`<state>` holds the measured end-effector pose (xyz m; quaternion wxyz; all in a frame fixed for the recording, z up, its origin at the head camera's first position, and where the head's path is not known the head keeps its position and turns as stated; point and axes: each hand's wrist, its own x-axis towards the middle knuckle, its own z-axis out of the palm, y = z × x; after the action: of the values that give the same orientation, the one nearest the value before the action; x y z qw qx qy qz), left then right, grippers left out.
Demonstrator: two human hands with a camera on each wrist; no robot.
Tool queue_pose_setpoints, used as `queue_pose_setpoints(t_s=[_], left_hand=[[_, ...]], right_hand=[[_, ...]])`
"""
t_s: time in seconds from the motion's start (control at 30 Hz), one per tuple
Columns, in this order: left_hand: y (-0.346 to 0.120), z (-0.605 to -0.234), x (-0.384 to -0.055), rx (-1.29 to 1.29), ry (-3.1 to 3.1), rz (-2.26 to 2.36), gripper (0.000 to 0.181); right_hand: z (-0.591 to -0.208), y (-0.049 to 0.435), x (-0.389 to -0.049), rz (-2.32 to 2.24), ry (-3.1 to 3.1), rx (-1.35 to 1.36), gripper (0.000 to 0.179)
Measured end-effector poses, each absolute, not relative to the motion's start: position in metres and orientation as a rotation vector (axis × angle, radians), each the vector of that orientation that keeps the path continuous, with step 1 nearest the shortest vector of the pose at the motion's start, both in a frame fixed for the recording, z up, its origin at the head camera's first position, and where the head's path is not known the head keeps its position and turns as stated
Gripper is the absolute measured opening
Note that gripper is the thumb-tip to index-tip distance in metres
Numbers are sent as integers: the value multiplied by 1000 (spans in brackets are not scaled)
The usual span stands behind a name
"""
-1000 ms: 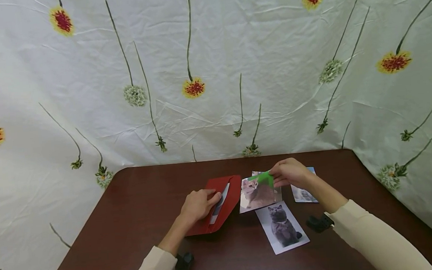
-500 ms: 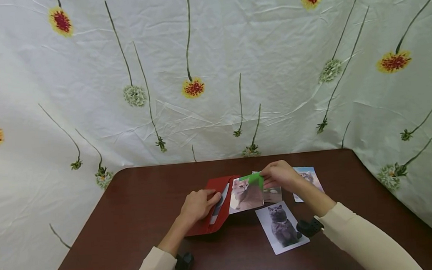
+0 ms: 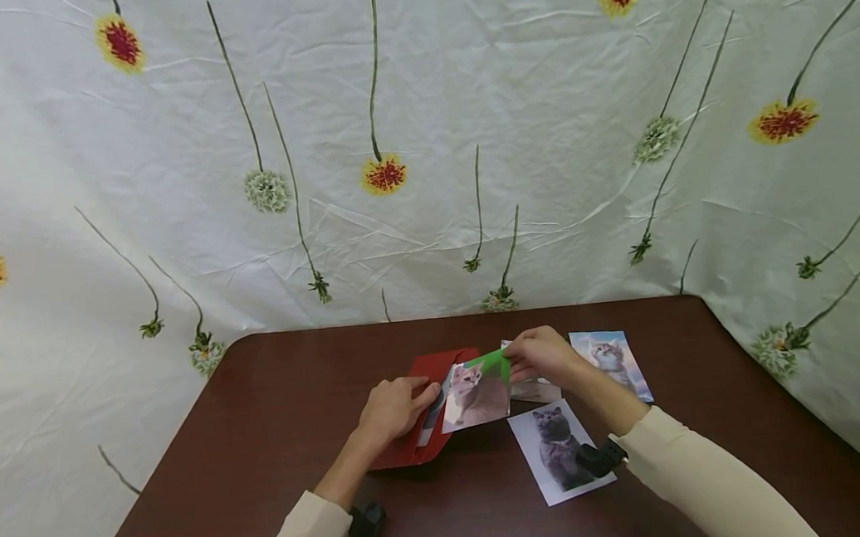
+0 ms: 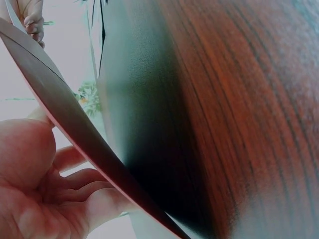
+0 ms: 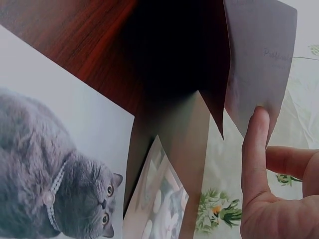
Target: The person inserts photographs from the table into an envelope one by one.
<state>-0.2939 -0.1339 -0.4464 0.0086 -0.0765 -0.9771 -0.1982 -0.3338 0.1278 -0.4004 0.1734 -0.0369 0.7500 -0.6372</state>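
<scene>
A red envelope [image 3: 444, 359] is tilted up at its right side on the dark table, with a photo [image 3: 430, 431] partly inside its mouth. My left hand [image 3: 391, 408] grips the envelope at the opening; in the left wrist view the envelope [image 4: 75, 114] runs edge-on past the fingers. Between thumb and fingers, my right hand [image 3: 548, 356] pinches the upper right corner of a light kitten photo [image 3: 480, 398] with a green background. That photo overlaps the envelope's mouth in the head view. Its pale back [image 5: 259, 59] faces the right wrist camera.
A grey cat photo [image 3: 550, 443] lies nearest on the brown table [image 3: 296, 394], partly behind the right wrist's camera [image 3: 601, 459]. Farther back are a kitten photo [image 3: 612, 360] and another photo [image 3: 536, 392], half hidden by the right hand. A flowered cloth [image 3: 425, 94] hangs behind.
My right hand has moved left with the light kitten photo, bringing it from beside the envelope to over its mouth. The left hand and envelope have stayed nearly still.
</scene>
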Motion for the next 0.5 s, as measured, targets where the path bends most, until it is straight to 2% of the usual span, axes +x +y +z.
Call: queue_pose_setpoints(t_s=[0.5], left_hand=[[-134, -447, -294, -218, -3064, -635, 51]], right_hand=[[-405, 114, -334, -1817, 2052, -112, 32]])
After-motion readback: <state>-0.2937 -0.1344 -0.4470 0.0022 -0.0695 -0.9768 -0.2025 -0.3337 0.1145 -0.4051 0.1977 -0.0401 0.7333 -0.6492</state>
